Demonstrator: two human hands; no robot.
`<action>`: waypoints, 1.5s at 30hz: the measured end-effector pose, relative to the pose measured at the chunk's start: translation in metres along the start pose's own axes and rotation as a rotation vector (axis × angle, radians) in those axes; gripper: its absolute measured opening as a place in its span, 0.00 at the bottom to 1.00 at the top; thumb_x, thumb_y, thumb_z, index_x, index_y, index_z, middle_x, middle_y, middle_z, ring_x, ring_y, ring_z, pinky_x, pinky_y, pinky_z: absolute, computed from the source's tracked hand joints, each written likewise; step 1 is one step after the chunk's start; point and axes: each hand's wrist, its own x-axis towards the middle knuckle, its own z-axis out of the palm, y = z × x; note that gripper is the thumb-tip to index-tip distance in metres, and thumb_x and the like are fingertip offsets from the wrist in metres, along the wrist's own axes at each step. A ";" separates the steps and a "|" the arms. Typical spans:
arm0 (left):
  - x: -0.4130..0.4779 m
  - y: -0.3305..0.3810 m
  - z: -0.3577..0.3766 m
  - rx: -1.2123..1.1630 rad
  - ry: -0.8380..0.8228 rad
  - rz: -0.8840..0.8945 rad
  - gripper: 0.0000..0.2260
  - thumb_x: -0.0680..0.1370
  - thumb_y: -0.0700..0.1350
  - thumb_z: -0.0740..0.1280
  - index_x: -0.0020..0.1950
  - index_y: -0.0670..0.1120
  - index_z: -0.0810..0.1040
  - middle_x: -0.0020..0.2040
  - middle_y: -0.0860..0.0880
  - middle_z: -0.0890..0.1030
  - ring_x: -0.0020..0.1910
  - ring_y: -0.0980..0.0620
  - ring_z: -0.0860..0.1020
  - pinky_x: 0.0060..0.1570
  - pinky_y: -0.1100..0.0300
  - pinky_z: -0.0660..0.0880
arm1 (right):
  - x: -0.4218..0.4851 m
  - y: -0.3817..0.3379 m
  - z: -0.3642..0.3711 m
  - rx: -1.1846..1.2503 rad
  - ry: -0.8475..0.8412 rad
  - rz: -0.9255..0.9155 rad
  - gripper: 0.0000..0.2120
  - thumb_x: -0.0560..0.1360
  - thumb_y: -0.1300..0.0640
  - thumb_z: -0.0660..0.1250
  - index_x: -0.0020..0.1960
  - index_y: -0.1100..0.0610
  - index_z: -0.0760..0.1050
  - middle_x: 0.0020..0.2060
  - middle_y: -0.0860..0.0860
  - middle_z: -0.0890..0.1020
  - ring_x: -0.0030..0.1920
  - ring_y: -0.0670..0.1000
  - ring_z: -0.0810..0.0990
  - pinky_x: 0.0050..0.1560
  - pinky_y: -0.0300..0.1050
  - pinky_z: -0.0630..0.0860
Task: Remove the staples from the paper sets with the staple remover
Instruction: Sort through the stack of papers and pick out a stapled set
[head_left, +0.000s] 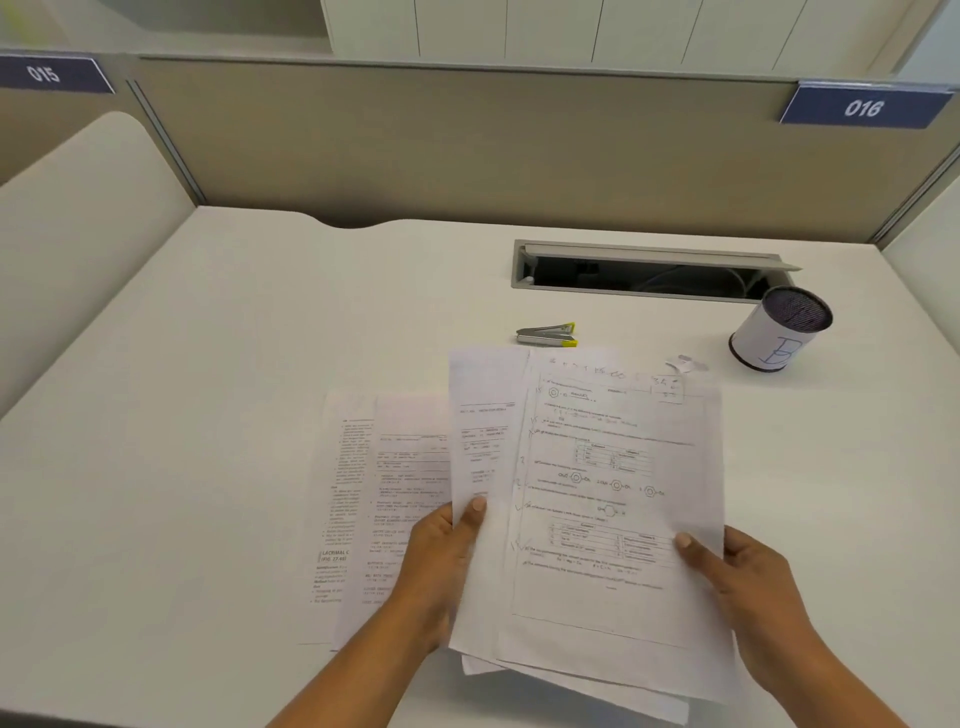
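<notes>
A paper set (613, 499) of printed sheets with chemistry drawings is lifted over the white desk, held on both sides. My left hand (441, 561) grips its left edge with the thumb on top. My right hand (748, 582) grips its right edge the same way. More printed sheets (379, 509) lie flat on the desk to the left, partly under the held set. The staple remover (546, 334), silver with yellow tips, lies on the desk just beyond the held papers, touched by neither hand.
A mesh pen cup (779, 330) wrapped in white paper stands at the right. A small scrap of white paper (685, 362) lies near it. An open cable tray (649, 273) is set into the desk at the back. Beige partition walls surround the desk (234, 364).
</notes>
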 end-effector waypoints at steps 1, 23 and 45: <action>0.000 0.001 -0.001 -0.003 0.020 0.011 0.09 0.80 0.49 0.65 0.55 0.49 0.84 0.50 0.50 0.88 0.50 0.47 0.85 0.51 0.49 0.81 | 0.001 0.002 -0.002 0.000 0.017 0.003 0.07 0.73 0.60 0.73 0.51 0.61 0.83 0.45 0.56 0.88 0.46 0.60 0.86 0.52 0.57 0.80; -0.016 0.013 0.003 0.077 -0.123 0.000 0.07 0.79 0.45 0.68 0.48 0.45 0.85 0.48 0.43 0.87 0.44 0.46 0.85 0.45 0.51 0.80 | 0.007 -0.039 0.009 -0.054 -0.098 -0.147 0.24 0.64 0.43 0.78 0.56 0.52 0.80 0.50 0.51 0.87 0.47 0.55 0.87 0.49 0.55 0.82; -0.007 0.033 0.010 0.189 -0.144 0.280 0.09 0.77 0.43 0.71 0.55 0.54 0.83 0.52 0.55 0.87 0.53 0.54 0.84 0.54 0.53 0.82 | -0.015 -0.046 0.039 -0.035 -0.283 -0.140 0.13 0.70 0.58 0.76 0.53 0.60 0.82 0.48 0.55 0.88 0.47 0.56 0.87 0.43 0.47 0.84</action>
